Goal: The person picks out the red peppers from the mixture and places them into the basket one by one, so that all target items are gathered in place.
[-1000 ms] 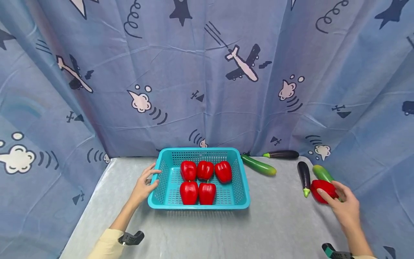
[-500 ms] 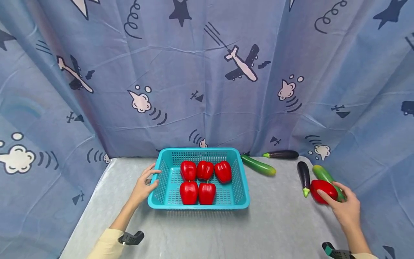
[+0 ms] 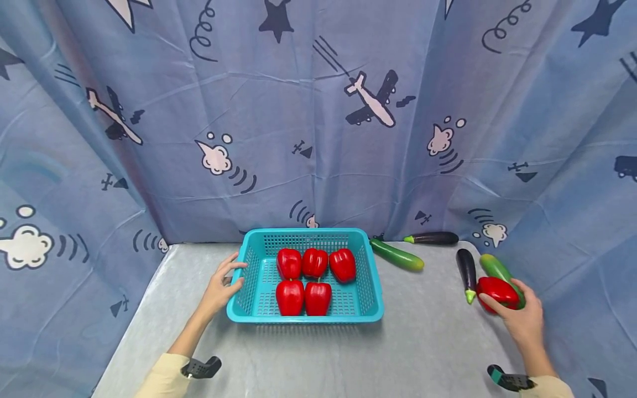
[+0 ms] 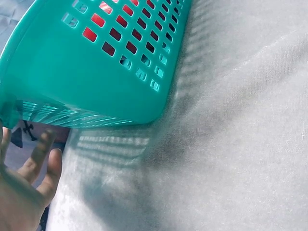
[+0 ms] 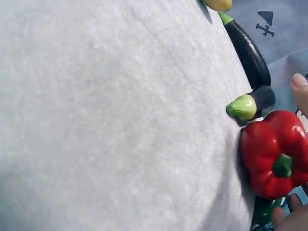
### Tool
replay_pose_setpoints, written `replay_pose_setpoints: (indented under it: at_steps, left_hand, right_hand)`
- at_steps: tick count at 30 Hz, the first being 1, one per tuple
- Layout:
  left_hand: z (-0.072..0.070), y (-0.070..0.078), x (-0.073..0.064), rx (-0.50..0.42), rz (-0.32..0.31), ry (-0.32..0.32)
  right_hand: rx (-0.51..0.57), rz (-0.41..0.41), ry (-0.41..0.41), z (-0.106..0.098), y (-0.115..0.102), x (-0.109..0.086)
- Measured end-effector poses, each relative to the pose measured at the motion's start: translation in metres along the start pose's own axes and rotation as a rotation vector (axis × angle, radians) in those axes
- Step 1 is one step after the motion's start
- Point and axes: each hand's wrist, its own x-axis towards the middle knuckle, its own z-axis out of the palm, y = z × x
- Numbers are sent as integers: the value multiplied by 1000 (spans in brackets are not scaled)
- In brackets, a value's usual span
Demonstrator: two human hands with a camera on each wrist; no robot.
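Note:
A red bell pepper (image 3: 497, 292) lies at the right end of the table, stem toward the camera in the right wrist view. My right hand (image 3: 526, 320) reaches round it, thumb on the near left side and fingers on the far right side. In the right wrist view the thumb (image 5: 299, 89) stands apart from the pepper's skin. A green cucumber (image 3: 495, 268) lies right behind the pepper, and a dark eggplant (image 3: 466, 271) on its left. My left hand (image 3: 216, 290) rests with loose fingers at the left rim of the turquoise basket (image 3: 306, 319).
Several red bell peppers (image 3: 303, 282) lie inside the basket. Another cucumber (image 3: 398, 256) sits just right of the basket, with a second eggplant (image 3: 433, 238) behind it along the table's back edge. A patterned blue curtain (image 3: 269, 127) hangs round the grey-white table (image 3: 423, 342).
My right hand has shifted slightly left, closer round the red bell pepper, and its wrist has moved left too. The pepper and my left hand look unmoved.

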Motion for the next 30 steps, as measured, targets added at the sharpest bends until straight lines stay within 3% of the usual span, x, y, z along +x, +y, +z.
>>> replay_pose_setpoints:
  at_steps: [10, 23, 27, 30]
  left_hand:
    - [-4, 35, -3, -19, 12, -16]
    - [-5, 34, -3, -25, 31, -9]
    - [-5, 34, -4, -33, 12, -23]
    - [-3, 24, -3, -28, 15, -17]
  right_hand:
    - [17, -11, 53, 6, 7, 1]
    - [100, 89, 90, 2, -7, -2]
    - [132, 69, 118, 2, -16, -8]
    - [170, 57, 120, 1, -24, -13]
